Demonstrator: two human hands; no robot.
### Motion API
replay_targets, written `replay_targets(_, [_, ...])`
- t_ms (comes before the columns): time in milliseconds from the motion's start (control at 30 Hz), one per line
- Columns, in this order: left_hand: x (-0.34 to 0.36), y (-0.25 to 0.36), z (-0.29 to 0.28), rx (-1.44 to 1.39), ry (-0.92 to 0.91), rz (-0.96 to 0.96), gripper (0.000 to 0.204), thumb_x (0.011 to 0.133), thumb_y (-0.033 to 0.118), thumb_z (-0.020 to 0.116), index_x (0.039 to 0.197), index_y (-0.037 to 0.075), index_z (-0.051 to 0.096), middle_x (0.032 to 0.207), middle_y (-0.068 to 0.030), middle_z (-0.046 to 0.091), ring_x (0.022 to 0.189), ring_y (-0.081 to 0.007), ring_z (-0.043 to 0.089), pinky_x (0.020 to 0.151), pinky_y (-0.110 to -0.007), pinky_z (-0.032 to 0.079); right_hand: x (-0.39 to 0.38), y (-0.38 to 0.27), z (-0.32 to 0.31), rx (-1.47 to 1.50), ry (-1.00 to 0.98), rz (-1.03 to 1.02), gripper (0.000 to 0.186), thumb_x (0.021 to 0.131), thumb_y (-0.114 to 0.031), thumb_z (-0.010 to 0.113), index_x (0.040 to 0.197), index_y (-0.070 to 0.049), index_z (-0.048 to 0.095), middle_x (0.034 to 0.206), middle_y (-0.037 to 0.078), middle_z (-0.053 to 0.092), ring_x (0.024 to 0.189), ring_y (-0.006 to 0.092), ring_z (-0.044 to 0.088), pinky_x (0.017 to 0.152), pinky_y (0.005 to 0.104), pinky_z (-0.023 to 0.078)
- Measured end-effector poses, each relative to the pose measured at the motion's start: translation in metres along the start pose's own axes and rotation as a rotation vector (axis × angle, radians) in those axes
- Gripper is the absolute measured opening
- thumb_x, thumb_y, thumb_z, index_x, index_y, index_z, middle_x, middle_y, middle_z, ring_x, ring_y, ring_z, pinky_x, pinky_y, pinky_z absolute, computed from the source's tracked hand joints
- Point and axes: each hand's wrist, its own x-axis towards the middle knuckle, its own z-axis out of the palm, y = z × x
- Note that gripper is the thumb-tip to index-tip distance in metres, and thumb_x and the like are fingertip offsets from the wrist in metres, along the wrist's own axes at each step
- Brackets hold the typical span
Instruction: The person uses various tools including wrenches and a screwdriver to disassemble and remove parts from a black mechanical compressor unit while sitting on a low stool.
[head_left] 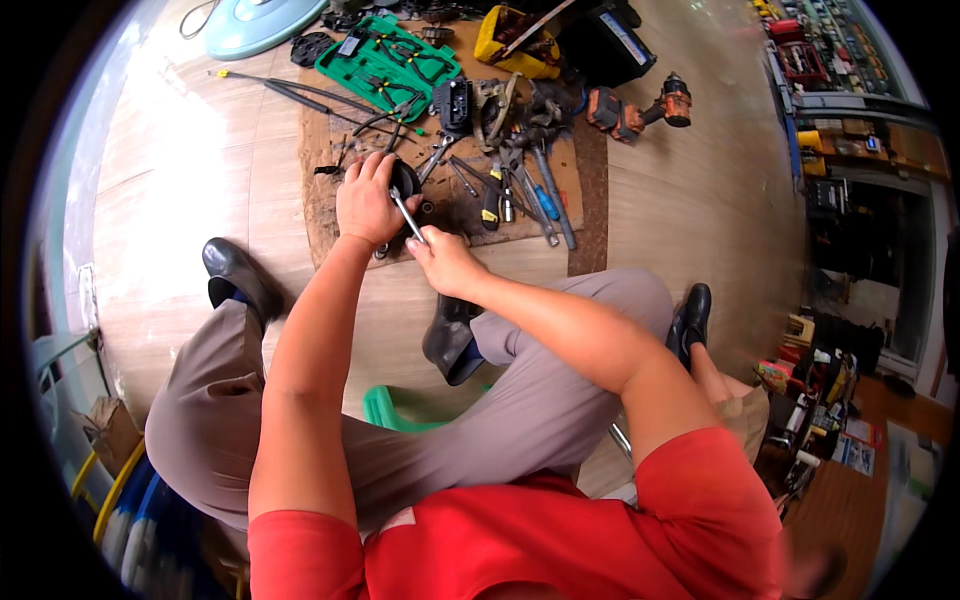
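A black round part point(404, 178) is at the cardboard's left, with my left hand point(368, 198) closed on it. My right hand point(438, 256) is closed on the handle of a silver wrench point(407, 214), whose upper end touches the part beside my left fingers. Around them on the stained cardboard point(335, 235) lie loose wrenches, pliers, a blue-handled tool point(542, 203) and a long metal bar point(555, 200). A black blocky part point(451, 107) sits above, beside an open green case point(387, 66) of pliers.
An orange drill point(676, 100), black battery point(613, 45) and yellow bag point(510, 42) are at the back right. A light blue round object point(248, 22) is at top left. A green stool point(381, 408) is beneath my legs. Another person's leg point(708, 372) is at right, beside cluttered shelves.
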Motion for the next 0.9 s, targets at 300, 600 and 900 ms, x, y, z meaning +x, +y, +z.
replay_targets(300, [-0.027, 0.006, -0.001, -0.045, 0.149, 0.085, 0.079, 0.062, 0.045, 0.084, 0.124, 0.003, 0.058, 0.131, -0.012, 0.058, 0.116, -0.036, 0.054, 0.098, -0.042, 0.047, 0.007, -0.003, 0.012, -0.125, -0.038, 0.037, 0.023, 0.091, -0.019, 0.062, 0.094, 0.004, 0.061, 0.092, 0.029, 0.067, 0.093, 0.047, 0.064, 0.082, 0.0528, 0.049])
replay_targets(600, [-0.047, 0.015, -0.003, -0.093, 0.15, 0.027, 0.077, 0.063, 0.042, 0.083, 0.126, 0.007, 0.056, 0.134, -0.0087, 0.052, 0.12, -0.0311, 0.048, 0.093, -0.044, 0.043, 0.002, 0.04, 0.026, -0.345, -0.02, 0.006, 0.022, 0.093, -0.012, 0.056, 0.106, 0.006, 0.056, 0.082, 0.029, 0.066, 0.071, 0.0428, 0.069, 0.069, 0.0511, 0.055])
replay_targets(900, [-0.035, 0.03, 0.015, -0.062, 0.084, -0.136, 0.069, 0.07, 0.038, 0.076, 0.127, 0.005, 0.056, 0.136, -0.0125, 0.052, 0.121, -0.0331, 0.046, 0.096, -0.049, 0.04, 0.0, 0.023, 0.016, -0.627, 0.135, 0.069, 0.031, 0.092, -0.009, 0.054, 0.119, 0.005, 0.048, 0.098, 0.035, 0.064, 0.094, 0.0517, 0.062, 0.083, 0.0558, 0.049])
